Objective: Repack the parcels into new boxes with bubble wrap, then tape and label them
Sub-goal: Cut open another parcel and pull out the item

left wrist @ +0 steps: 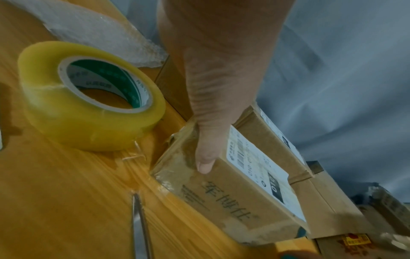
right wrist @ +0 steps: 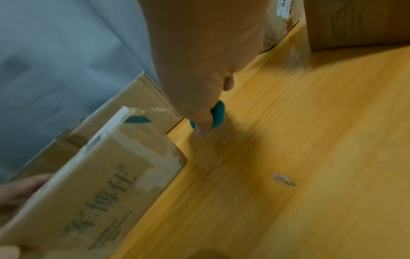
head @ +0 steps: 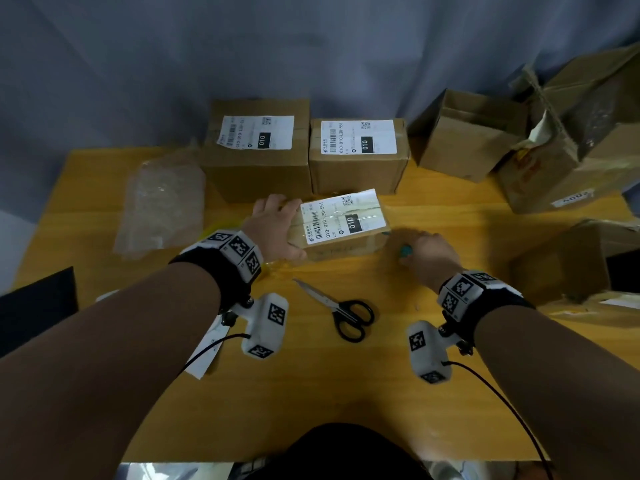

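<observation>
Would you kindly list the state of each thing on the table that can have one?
small parcel: sealed with tape, labelled, lying flat, gripped at its end by the left hand
teal tool: held in the right hand, beside the parcel
two labelled boxes: closed, upright at the back
plain box: flaps open
scissors: closed, lying flat
tape roll: lying flat
</observation>
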Motion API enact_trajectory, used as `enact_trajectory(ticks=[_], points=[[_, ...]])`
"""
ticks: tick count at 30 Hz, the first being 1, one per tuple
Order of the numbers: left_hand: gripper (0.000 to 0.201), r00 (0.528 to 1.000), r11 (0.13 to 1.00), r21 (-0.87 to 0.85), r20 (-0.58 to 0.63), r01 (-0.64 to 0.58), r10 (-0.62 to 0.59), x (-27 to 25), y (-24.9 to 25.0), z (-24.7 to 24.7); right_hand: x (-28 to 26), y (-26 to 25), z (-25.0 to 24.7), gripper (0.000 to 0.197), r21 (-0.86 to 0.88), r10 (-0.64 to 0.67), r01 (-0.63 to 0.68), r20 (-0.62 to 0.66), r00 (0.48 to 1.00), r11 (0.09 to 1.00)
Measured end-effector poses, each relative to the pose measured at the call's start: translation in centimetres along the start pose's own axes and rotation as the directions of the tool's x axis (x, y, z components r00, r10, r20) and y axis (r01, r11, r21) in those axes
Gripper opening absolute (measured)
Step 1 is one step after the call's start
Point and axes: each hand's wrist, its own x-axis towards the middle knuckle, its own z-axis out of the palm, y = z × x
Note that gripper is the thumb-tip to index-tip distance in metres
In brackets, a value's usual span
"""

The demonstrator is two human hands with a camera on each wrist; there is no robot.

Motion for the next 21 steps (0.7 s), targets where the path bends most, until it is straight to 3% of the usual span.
enact_trajectory(ticks=[3, 5, 8, 10, 11, 15, 21], points=[[0.107, 1.0, 0.996, 0.086, 0.022, -0.013, 0.012, 0.2, 0.3, -0.5, -0.2, 0.1, -1.8, 0.032, 0.279, 0.052, 0.007, -0.202, 0.978, 0.96], [0.111, 1.0, 0.992, 0.123, 0.028, -0.018, 0.014, 0.4, 0.6, -0.9, -0.5, -0.5, -3.4, 0.028, 0.576, 0.117, 0.08, -0.297, 0.948, 0.814], [0.117, 0.999, 0.984, 0.175, 0.036, -0.017, 0.01, 0.5, 0.9, -1.4, -0.5, -2.1, -4.6, 0.016, 0.842, 0.149, 0.148, -0.26, 0.954, 0.519], [0.112, 0.997, 0.967, 0.252, 0.071, -0.035, 0.017, 0.6, 1.2, -1.6, -0.3, -3.0, -4.6, 0.019, 0.913, 0.133, 0.139, -0.203, 0.97, 0.384], [0.11, 0.996, 0.959, 0.279, 0.091, -0.046, 0.022, 0.7, 1.4, -1.6, -0.3, -3.3, -4.7, 0.017, 0.924, 0.119, 0.131, -0.185, 0.976, 0.359], [0.11, 0.984, 0.983, 0.123, 0.132, -0.136, 0.119, 1.5, 3.6, -1.0, -0.3, -3.4, -4.1, 0.024, 0.985, 0.104, 0.087, -0.103, 0.989, 0.147], [0.104, 0.984, 0.974, 0.166, 0.112, -0.153, 0.135, 2.8, 6.2, 0.1, -0.9, -3.6, -2.3, 0.006, 1.0, 0.105, 0.02, -0.023, 0.994, 0.024]])
